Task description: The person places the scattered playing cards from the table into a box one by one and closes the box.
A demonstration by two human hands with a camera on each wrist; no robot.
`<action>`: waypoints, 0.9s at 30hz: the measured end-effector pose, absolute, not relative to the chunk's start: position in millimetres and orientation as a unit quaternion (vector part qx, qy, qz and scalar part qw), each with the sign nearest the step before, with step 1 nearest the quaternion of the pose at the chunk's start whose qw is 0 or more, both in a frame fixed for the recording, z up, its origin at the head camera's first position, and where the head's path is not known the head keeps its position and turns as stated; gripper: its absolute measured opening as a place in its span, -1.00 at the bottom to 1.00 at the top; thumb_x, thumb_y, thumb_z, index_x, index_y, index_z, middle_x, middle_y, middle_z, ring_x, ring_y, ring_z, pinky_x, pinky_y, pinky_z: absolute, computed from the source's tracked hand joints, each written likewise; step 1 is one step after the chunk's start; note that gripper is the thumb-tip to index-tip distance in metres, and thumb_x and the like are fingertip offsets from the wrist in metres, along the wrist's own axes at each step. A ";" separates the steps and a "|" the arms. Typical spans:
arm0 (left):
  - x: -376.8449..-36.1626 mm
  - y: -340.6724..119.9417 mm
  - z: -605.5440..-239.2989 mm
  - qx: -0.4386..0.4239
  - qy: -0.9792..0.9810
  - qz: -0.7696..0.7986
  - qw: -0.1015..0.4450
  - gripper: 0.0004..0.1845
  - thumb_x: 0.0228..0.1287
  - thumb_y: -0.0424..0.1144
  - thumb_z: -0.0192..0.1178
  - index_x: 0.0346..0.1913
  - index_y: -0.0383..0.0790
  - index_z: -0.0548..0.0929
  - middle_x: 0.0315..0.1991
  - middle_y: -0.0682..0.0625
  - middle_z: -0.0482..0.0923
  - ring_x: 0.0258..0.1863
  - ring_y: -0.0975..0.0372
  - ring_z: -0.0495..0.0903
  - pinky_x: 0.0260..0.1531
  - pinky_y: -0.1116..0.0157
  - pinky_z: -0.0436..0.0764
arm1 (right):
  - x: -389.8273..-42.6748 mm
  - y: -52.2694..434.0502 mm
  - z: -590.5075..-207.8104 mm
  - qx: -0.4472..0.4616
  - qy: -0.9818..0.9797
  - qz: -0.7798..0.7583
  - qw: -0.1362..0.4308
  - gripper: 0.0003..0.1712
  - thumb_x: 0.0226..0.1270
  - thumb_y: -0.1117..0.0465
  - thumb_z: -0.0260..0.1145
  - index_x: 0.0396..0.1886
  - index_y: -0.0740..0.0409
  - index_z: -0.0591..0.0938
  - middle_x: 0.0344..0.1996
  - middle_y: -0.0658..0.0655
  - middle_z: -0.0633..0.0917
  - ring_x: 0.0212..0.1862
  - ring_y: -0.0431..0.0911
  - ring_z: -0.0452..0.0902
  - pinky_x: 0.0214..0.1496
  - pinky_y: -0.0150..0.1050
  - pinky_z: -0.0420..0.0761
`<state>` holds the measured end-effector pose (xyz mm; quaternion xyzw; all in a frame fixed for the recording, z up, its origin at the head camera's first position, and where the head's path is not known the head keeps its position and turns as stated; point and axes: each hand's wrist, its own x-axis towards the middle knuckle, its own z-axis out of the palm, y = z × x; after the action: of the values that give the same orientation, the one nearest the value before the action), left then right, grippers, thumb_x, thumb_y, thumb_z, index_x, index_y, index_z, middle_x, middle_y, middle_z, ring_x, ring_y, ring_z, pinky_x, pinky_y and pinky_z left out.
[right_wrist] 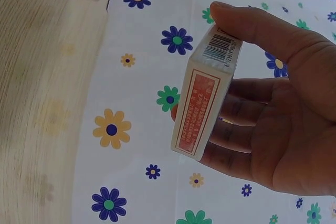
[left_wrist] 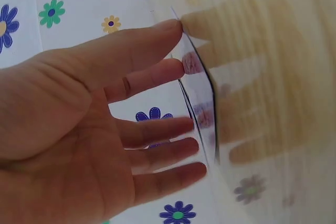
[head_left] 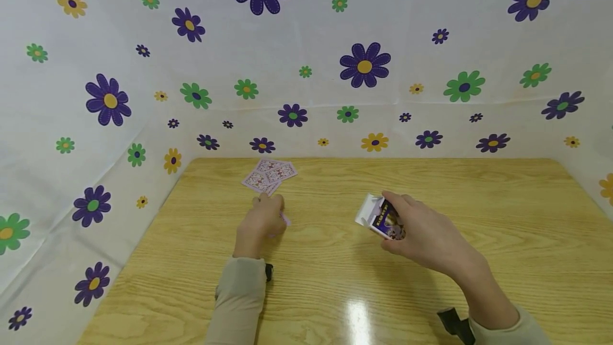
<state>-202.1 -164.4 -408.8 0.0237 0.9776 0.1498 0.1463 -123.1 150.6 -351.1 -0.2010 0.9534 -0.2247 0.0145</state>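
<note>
My left hand [head_left: 262,220] reaches down over the table at left, and its fingers hold a playing card [head_left: 286,219] whose pink edge pokes out beside them. In the left wrist view the card [left_wrist: 202,98] looks bent, with thumb and fingertips at its edge. Just beyond this hand, several pink-backed playing cards [head_left: 270,174] overlap on the tabletop. My right hand [head_left: 426,233] grips a card box [head_left: 389,221] with a dark printed face, its white flap folded open toward the left. A barcode and a red printed panel show on the box [right_wrist: 197,111] in the right wrist view.
The glossy wood-grain table [head_left: 325,265] ends at a white cloth [head_left: 316,31] printed with flowers, which hangs behind it and along both sides. Dark straps sit at both wrists.
</note>
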 end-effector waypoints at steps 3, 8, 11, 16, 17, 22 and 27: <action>-202.8 -168.5 -410.4 0.011 0.975 0.162 0.149 -0.65 0.02 -0.44 0.29 -0.08 -0.31 0.50 -0.08 -0.26 0.35 -0.04 -0.09 0.31 -0.15 0.04 0.45 | -123.0 150.7 -351.2 -0.203 0.953 -0.223 0.013 0.00 0.07 0.06 0.56 0.44 0.30 0.31 0.09 0.32 0.60 -0.26 -0.10 0.50 -0.36 -0.29 0.52; -204.0 -170.0 -412.4 0.000 0.977 0.160 0.142 -0.49 0.09 -0.24 0.43 0.02 -0.36 0.44 -0.04 -0.35 0.36 -0.02 -0.14 0.35 -0.12 -0.03 0.52 | -122.6 151.5 -351.5 -0.207 0.953 -0.221 0.010 0.00 0.07 0.06 0.56 0.44 0.32 0.31 0.10 0.33 0.60 -0.24 -0.09 0.51 -0.34 -0.27 0.53; -204.3 -169.5 -412.4 -0.011 0.976 0.166 0.140 -0.31 0.11 -0.18 0.47 0.20 -0.39 0.37 0.08 -0.43 0.36 0.09 -0.22 0.38 0.02 -0.14 0.52 | -122.4 152.1 -352.0 -0.210 0.952 -0.221 0.010 0.00 0.08 0.07 0.56 0.44 0.33 0.30 0.11 0.34 0.60 -0.24 -0.09 0.51 -0.33 -0.27 0.54; -207.9 -170.6 -413.2 0.006 0.969 0.215 0.123 -0.49 0.18 -0.32 0.39 0.16 -0.39 0.48 0.01 -0.30 0.54 -0.08 -0.03 0.53 0.01 0.00 0.57 | -122.0 152.5 -352.5 -0.209 0.953 -0.221 0.011 0.00 0.08 0.07 0.56 0.44 0.33 0.30 0.11 0.34 0.59 -0.24 -0.09 0.51 -0.33 -0.28 0.53; -208.9 -170.8 -413.4 0.014 0.966 0.230 0.118 -0.57 0.19 -0.34 0.36 0.09 -0.39 0.52 -0.04 -0.25 0.58 -0.14 0.02 0.55 -0.03 0.05 0.58 | -122.0 152.4 -352.5 -0.208 0.953 -0.222 0.012 0.00 0.08 0.07 0.56 0.44 0.32 0.30 0.11 0.33 0.60 -0.24 -0.09 0.50 -0.33 -0.28 0.53; -209.7 -168.7 -410.0 0.043 0.950 0.292 0.105 -0.89 0.30 -0.33 0.24 -0.21 -0.32 0.59 -0.31 -0.10 0.57 -0.36 0.16 0.49 -0.36 0.27 0.51 | -122.5 152.1 -352.1 -0.208 0.952 -0.224 0.012 0.00 0.08 0.06 0.56 0.44 0.31 0.30 0.11 0.33 0.60 -0.24 -0.10 0.50 -0.34 -0.28 0.53; -206.0 -160.7 -399.3 0.041 0.929 0.360 0.080 -0.83 0.44 -0.26 0.13 -0.10 -0.32 0.51 -0.41 -0.09 0.52 -0.53 0.19 0.48 -0.54 0.35 0.46 | -123.5 152.0 -351.5 -0.209 0.952 -0.225 0.012 -0.01 0.08 0.06 0.55 0.44 0.31 0.31 0.08 0.30 0.60 -0.26 -0.11 0.49 -0.36 -0.29 0.52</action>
<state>-206.0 -160.7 -399.3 0.0409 0.9287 0.3597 0.0801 -123.5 152.0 -351.5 -0.2090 0.9515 -0.2253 0.0123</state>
